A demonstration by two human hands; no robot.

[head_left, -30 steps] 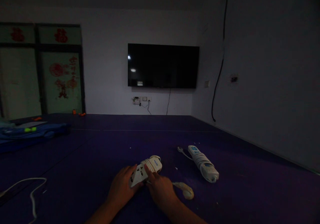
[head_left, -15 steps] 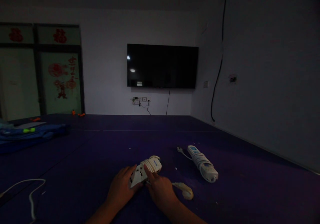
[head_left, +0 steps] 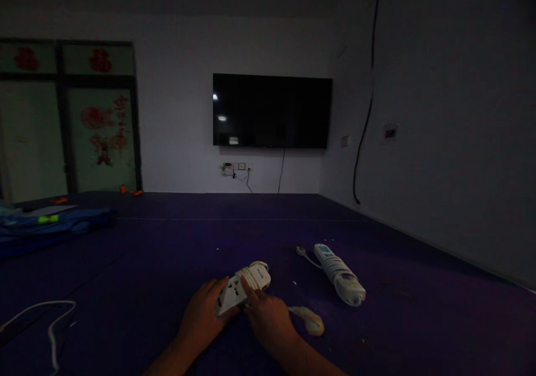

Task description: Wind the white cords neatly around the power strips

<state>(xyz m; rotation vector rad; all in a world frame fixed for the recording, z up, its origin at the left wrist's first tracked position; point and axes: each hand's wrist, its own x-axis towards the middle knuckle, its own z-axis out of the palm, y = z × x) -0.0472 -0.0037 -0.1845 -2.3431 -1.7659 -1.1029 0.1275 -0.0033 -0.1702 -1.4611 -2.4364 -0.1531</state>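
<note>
A white power strip (head_left: 233, 294) lies low in the middle of the view, its own cord wound around its far half. My left hand (head_left: 204, 310) is closed around the near left end. From the right, my right hand (head_left: 268, 317) grips the strip's side, with a finger resting by the coils. The strip's plug (head_left: 310, 321) sticks out on the purple surface just right of my right hand. Farther right rests a second power strip (head_left: 341, 278), wrapped in its cord, with its small plug (head_left: 300, 251) lying off its far left side.
A white cable (head_left: 52, 331) curves across the purple surface (head_left: 167, 253) at the lower left. Blue cloth (head_left: 75, 222) lies at the left edge. A television (head_left: 272, 110) hangs on the far wall, and a black cable (head_left: 363, 141) hangs along the right wall.
</note>
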